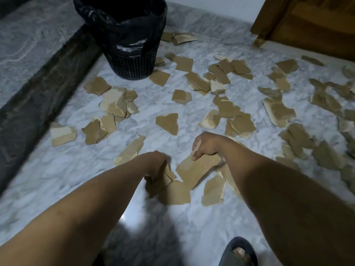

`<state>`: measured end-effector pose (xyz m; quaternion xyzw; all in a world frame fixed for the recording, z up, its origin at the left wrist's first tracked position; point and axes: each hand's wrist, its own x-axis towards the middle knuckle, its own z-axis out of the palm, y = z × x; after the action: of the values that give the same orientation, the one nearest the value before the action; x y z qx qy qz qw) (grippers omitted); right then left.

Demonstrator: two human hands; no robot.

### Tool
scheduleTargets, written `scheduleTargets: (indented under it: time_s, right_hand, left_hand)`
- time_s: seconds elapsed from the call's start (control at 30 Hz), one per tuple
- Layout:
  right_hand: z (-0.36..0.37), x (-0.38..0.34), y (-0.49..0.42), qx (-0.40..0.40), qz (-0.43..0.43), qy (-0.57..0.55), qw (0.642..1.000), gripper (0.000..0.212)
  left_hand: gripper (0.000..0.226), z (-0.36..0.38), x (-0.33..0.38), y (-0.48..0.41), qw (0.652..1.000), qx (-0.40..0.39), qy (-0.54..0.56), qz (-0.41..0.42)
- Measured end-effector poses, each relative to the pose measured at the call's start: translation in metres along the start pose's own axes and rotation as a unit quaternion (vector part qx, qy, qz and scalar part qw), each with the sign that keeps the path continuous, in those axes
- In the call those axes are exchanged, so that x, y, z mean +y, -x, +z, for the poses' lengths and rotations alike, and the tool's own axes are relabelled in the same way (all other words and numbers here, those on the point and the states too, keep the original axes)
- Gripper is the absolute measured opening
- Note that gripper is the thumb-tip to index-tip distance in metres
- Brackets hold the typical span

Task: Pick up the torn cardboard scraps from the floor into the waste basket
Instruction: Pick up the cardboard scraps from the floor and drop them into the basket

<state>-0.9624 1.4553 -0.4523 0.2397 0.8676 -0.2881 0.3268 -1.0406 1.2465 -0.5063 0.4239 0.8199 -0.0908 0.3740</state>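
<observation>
At five o'clock a slipper (pixel 230 250) pokes in, cut off by the edge. Just beyond, the left hand (pixel 156 163) grips a blurred scrap (pixel 165 180), its fingers mostly hidden under the wrist. The right hand (pixel 206 146) pinches a larger scrap (pixel 197 170) by its top. More cardboard scraps (pixel 167 123) litter the marble floor (pixel 76 169) from nine to three o'clock. At eleven stands the black-bagged waste basket (pixel 132 63), its rim cut off.

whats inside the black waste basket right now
Only a black plastic bag lining the waste basket shows. Its mouth is dark and cut off by the frame's top edge, so whether it holds anything cannot be seen.
</observation>
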Motion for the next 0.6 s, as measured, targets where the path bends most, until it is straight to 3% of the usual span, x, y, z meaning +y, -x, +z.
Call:
scheduleTargets:
  time_s: [0.13,0.23,0.3,0.37,0.47,0.6]
  right_hand:
    - [-0.033,0.028,0.01,0.015,0.055,-0.074,0.996,0.018]
    - [-0.037,0.038,0.017,-0.061,0.097,0.004,0.993,0.029]
    - [-0.028,0.037,0.023,-0.123,0.117,0.069,0.983,0.042]
    - [-0.009,0.039,0.025,-0.163,0.122,0.114,0.972,0.048]
    - [0.03,0.046,0.026,-0.135,0.098,0.164,0.972,0.053]
    - [0.062,0.05,0.026,-0.037,0.058,0.203,0.977,0.056]
  left_hand:
    - [0.05,-0.028,-0.008,0.002,0.998,0.052,0.039,-0.002]
    - [0.044,-0.057,-0.011,0.012,0.992,0.047,0.118,-0.015]
    - [0.042,-0.065,0.001,0.019,0.989,-0.014,0.146,0.002]
    - [0.042,-0.058,0.026,0.021,0.992,-0.072,0.096,0.045]
    - [0.053,-0.018,0.07,0.014,0.987,-0.122,0.044,0.099]
    - [0.075,0.022,0.092,0.013,0.986,-0.016,-0.095,0.136]
